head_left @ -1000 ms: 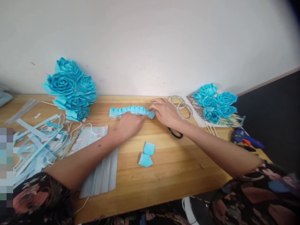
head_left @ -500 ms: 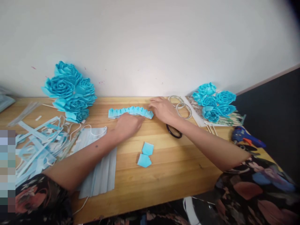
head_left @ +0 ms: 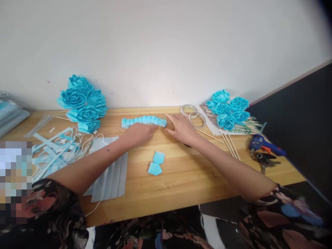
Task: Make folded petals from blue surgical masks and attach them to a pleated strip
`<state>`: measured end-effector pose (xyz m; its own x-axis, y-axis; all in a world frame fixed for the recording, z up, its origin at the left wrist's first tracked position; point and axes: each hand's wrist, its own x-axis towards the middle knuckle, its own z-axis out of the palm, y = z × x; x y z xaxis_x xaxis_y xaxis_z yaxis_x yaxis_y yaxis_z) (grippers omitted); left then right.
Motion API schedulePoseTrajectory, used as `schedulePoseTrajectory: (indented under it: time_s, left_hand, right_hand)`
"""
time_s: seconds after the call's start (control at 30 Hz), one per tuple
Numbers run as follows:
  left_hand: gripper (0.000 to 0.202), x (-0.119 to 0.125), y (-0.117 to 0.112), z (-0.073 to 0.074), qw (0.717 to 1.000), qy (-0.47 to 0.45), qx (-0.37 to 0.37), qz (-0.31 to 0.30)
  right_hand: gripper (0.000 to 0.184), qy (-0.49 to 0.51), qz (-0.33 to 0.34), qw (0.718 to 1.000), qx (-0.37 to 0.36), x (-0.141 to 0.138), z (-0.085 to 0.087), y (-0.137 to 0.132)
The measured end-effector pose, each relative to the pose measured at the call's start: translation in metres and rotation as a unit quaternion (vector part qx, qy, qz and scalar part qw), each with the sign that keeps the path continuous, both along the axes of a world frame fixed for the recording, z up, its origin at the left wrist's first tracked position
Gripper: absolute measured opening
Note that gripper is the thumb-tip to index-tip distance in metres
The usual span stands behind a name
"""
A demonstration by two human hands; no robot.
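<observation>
A row of overlapping light-blue folded pieces (head_left: 144,120) lies near the back of the wooden table. My left hand (head_left: 141,135) rests against the front edge of this row, its index finger stretched out to the right and the other fingers partly hidden. Just off the row's right end is my right hand (head_left: 183,129), thumb and fingers apart, with nothing visible between them. Two loose blue petal-shaped pieces (head_left: 158,157) lie nearer to me, their corners touching.
Blue fabric roses (head_left: 83,103) stand at the left, more roses (head_left: 228,109) at the right. Cut strips (head_left: 55,148) and face masks (head_left: 112,178) lie left. Tape rolls (head_left: 197,119), sticks (head_left: 230,145), a blue glue gun (head_left: 264,143) and scissors (head_left: 266,160) lie right.
My right hand's thumb and fingers have spread apart beside the row's end. My left hand stays on the row. The view has shifted slightly; the black ring is now mostly hidden.
</observation>
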<state>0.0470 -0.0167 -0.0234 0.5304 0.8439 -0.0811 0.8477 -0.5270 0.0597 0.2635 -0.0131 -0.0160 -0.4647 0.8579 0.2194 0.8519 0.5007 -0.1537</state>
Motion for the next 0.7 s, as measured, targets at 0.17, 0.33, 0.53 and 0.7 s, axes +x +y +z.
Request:
schedulePoseTrajectory:
  time_s: [0.17,0.33,0.53,0.7]
  left_hand:
    - [0.054,-0.003,-0.002,0.005,1.000,0.030,0.000,-0.010]
    - [0.056,-0.014,-0.028,0.018,0.998,0.064,-0.001,-0.027]
    - [0.040,-0.046,-0.077,0.031,0.998,0.066,-0.015,-0.018]
    - [0.040,-0.069,-0.096,0.034,0.998,0.051,-0.028,-0.001]
  right_hand:
    - [0.072,-0.010,0.022,0.999,-0.037,-0.008,-0.007,0.015]
    - [0.071,0.008,0.018,0.999,-0.049,-0.018,-0.014,0.036]
    - [0.065,0.056,0.067,0.990,-0.111,-0.034,-0.017,0.052]
    - [0.062,0.066,0.115,0.984,-0.122,-0.062,-0.019,0.051]
